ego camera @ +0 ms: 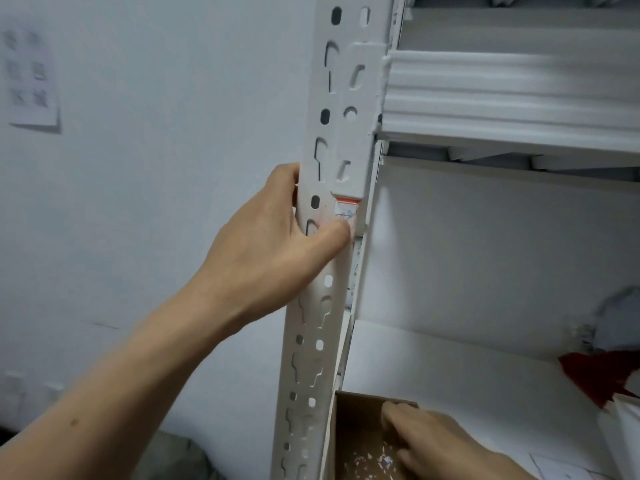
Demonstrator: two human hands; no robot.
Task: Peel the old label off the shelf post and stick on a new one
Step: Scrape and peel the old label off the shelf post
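Left hand (273,244) around post (310,327) edge, thumb on label (346,210).

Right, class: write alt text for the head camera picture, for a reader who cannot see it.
A person's left hand grips a white slotted shelf post, its thumb pressing on a small orange-edged label. The right hand reaches into a brown cardboard box of paper scraps on the shelf below.

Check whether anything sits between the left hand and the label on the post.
Nothing visible does. The left hand grips the shelf post, its thumb on the lower edge of the label. The right hand is down in the cardboard box, well clear.
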